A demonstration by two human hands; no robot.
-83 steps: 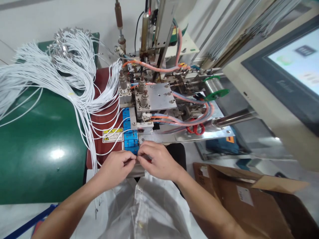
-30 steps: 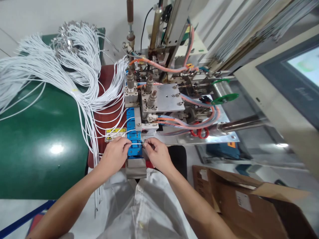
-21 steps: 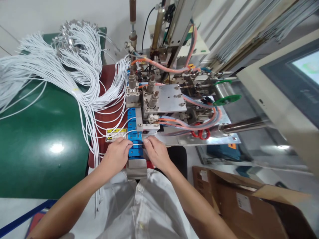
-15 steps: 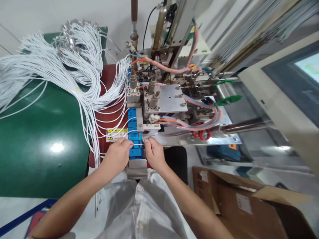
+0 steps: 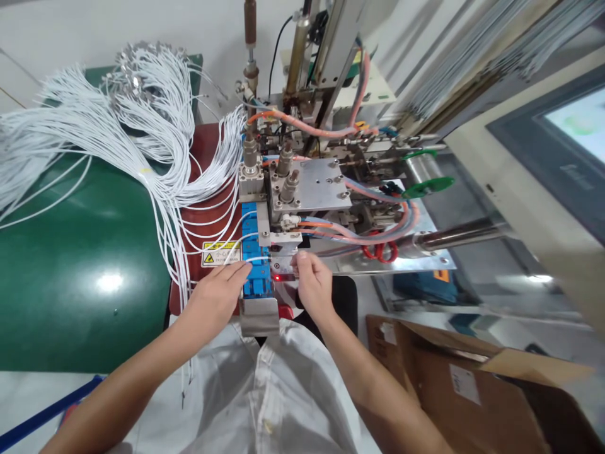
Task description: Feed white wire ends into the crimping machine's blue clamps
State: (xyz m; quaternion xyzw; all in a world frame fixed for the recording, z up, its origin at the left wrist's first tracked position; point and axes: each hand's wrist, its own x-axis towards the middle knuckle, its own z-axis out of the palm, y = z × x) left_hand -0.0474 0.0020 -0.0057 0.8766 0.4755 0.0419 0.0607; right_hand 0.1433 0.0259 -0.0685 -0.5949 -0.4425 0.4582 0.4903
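Note:
My left hand [image 5: 218,295] rests at the left edge of a row of blue fixture blocks [image 5: 256,271], its fingers stretched out and lying together. Just beyond its fingertips, a white wire [image 5: 258,258] runs across one block towards the metal machine [image 5: 312,186]. To the right of the blocks, my right hand [image 5: 315,285] is closed, thumb against curled fingers, by the machine's front edge. Whatever it may pinch is too small to make out. More white wires [image 5: 208,222] fan from the blocks to a big bundle on the left.
A green table [image 5: 80,277] carries the wire bundle. A warning label [image 5: 221,254] lies on the brown-red surface. On the right are a wire spool with green flanges [image 5: 423,171], a screen panel [image 5: 558,145] and an open cardboard box [image 5: 454,384]. A red light [image 5: 277,278] glows beside the blocks.
My right hand has moved right, away from the blue blocks. My left fingers have straightened off the wire. The wire sits farther up along the row, and the red light now shows.

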